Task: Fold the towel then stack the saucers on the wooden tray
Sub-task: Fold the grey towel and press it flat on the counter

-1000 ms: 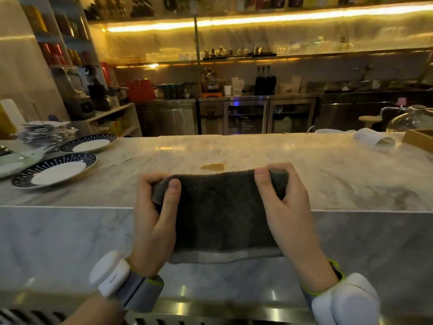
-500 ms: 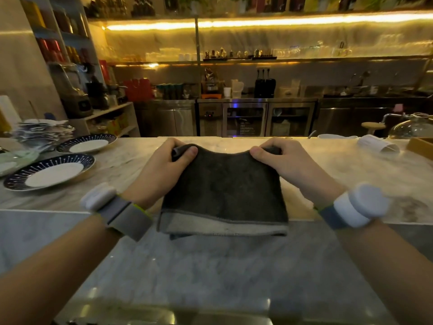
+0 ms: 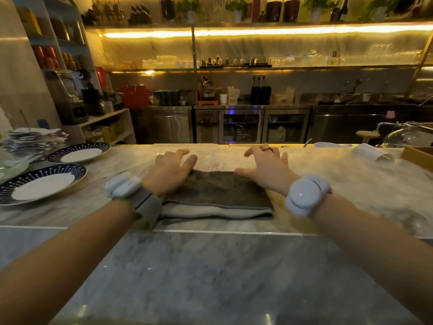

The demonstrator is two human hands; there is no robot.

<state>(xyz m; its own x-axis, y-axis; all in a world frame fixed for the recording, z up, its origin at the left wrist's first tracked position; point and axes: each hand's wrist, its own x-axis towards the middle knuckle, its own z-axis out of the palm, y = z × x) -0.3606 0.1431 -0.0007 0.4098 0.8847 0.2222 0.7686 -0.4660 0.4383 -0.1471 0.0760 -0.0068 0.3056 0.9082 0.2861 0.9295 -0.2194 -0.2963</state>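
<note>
A dark grey towel (image 3: 218, 195) lies folded flat on the marble counter (image 3: 339, 195), its pale hem toward me. My left hand (image 3: 171, 170) rests palm down on the towel's far left corner, fingers spread. My right hand (image 3: 264, 165) hovers over or rests on its far right corner, fingers apart, holding nothing. Two saucers with dark blue patterned rims sit at the left: a near saucer (image 3: 42, 184) and a far saucer (image 3: 79, 152). A corner of the wooden tray (image 3: 419, 156) shows at the right edge.
A pile of papers (image 3: 32, 141) lies behind the saucers, with a pale green dish (image 3: 11, 168) at the far left. A rolled paper (image 3: 372, 153) and a glass vessel (image 3: 407, 137) stand near the tray. A lower marble ledge (image 3: 210, 277) runs in front.
The hands carried the towel forward from the counter's near edge and laid it flat on the counter. Both hands let go of its corners and now spread open on top.
</note>
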